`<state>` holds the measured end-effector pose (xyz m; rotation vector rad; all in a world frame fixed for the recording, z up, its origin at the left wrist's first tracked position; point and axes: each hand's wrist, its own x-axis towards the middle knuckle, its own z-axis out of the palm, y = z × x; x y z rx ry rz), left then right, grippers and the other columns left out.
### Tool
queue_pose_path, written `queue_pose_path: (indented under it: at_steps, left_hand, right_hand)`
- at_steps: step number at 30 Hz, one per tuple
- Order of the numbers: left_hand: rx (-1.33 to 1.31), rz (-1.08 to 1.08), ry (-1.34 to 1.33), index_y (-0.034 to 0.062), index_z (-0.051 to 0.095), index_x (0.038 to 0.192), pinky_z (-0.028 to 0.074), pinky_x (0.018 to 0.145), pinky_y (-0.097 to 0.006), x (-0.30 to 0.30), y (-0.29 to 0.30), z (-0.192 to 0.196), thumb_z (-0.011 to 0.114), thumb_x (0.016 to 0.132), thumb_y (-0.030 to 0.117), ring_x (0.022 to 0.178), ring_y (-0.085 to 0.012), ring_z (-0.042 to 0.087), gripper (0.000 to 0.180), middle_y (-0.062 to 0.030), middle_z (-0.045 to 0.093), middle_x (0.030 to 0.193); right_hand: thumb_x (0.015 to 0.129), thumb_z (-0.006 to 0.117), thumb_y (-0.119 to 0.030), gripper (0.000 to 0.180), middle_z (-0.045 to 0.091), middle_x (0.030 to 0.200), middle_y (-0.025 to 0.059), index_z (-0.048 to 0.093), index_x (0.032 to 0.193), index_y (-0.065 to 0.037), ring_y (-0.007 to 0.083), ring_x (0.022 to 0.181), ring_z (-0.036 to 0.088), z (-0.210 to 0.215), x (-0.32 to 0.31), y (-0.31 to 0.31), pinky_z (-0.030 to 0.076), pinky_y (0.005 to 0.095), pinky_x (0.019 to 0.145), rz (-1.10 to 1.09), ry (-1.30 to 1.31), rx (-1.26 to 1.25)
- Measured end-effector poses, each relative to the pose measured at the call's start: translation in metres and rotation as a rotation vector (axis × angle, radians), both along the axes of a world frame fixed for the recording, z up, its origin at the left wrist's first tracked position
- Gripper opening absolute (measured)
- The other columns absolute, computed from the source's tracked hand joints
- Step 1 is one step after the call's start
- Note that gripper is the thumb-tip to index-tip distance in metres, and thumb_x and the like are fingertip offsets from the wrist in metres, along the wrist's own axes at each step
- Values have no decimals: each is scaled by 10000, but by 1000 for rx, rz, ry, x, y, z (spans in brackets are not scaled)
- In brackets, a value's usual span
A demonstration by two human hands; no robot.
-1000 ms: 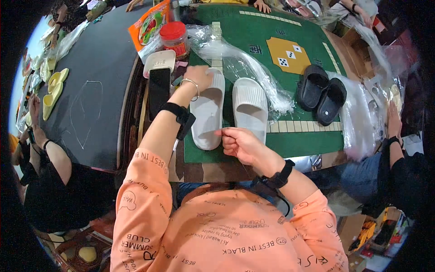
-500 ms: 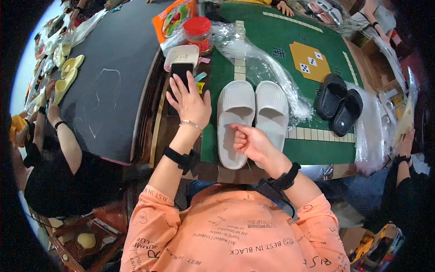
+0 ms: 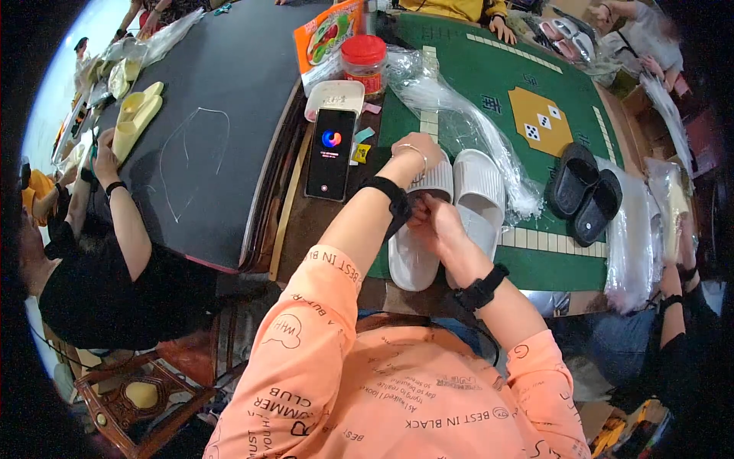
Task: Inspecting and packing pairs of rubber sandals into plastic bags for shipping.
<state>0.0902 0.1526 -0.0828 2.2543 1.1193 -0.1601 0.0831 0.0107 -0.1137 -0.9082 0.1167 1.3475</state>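
A pair of light grey slippers lies side by side before me, toes pointing away: the left slipper (image 3: 413, 264) and the right slipper (image 3: 480, 200). My left hand (image 3: 420, 150) is closed over the toe end of the left slipper, its fingertips mostly hidden. Just below it, at the opening under the strap, my right hand (image 3: 439, 220) has its fingers curled together. What they pinch, if anything, is hidden. Left of the slippers lies a phone (image 3: 331, 164), its screen lit with a round coloured mark.
Beyond the phone are a white box (image 3: 334, 98), a red-lidded jar (image 3: 364, 63) and an orange packet (image 3: 327, 38). Clear plastic bags (image 3: 459, 107) and black slippers (image 3: 585, 191) lie on the green mat (image 3: 527, 264). A co-worker's hand (image 3: 105, 151) holds yellow slippers (image 3: 138, 118) by the dark table.
My left hand has left the phone and moved right onto the left slipper. The phone's screen has lit up. My right hand has moved slightly up and right, to the strap opening.
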Motion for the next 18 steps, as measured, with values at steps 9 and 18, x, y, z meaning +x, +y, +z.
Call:
queue_pose_path:
  at_steps: [9, 18]
  left_hand:
    - [26, -344, -16, 7, 609, 1030, 438, 843, -330, 25, 34, -90, 509, 740, 310, 1028, -294, 560, 431, -191, 578, 1088]
    - [-76, -17, -112, 13, 618, 1006, 450, 848, -356, 13, 8, -33, 520, 782, 291, 998, -301, 569, 370, -186, 594, 1052]
  right_hand:
    - [898, 349, -85, 142, 423, 691, 12, 448, 802, -50, 112, 572, 371, -12, -13, 17, 330, 237, 552, -85, -205, 29]
    - [889, 415, -96, 247, 439, 597, -12, 507, 1088, 18, 85, 535, 416, 61, 39, -116, 336, 217, 489, 670, -1001, -83]
